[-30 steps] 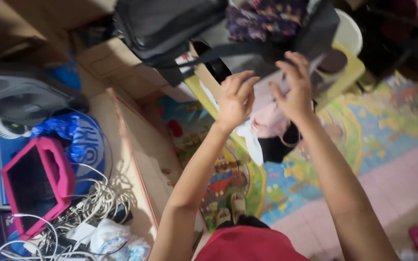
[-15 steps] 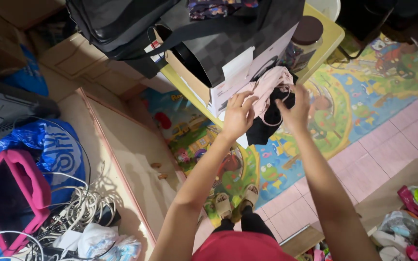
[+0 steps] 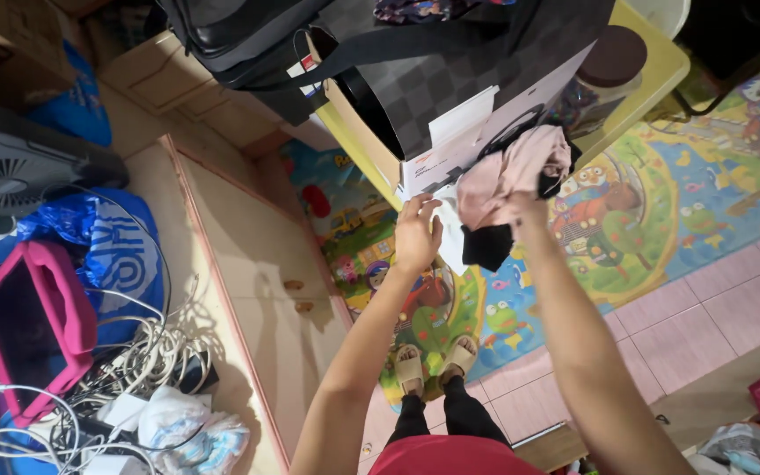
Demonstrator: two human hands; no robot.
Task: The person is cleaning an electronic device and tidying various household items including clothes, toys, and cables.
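Pink cloth [image 3: 507, 176], checkered black bag [image 3: 450, 75]

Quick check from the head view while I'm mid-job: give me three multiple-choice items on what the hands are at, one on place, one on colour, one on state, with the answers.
1. Where is the left hand?
A. at the white box's lower edge
B. on the fan
C. on the pink tablet case

2. What colour is the top garment of the clothes bundle?
A. green
B. pale pink
C. orange

3. What is the state of the right hand?
A. open and bare
B. flat on the floor
C. grip closed in the bundle

Answers: 1 A, its fingers touch the white box; 2 B, pale pink cloth lies over black; 3 C, cloth covers the hand and hangs from it.
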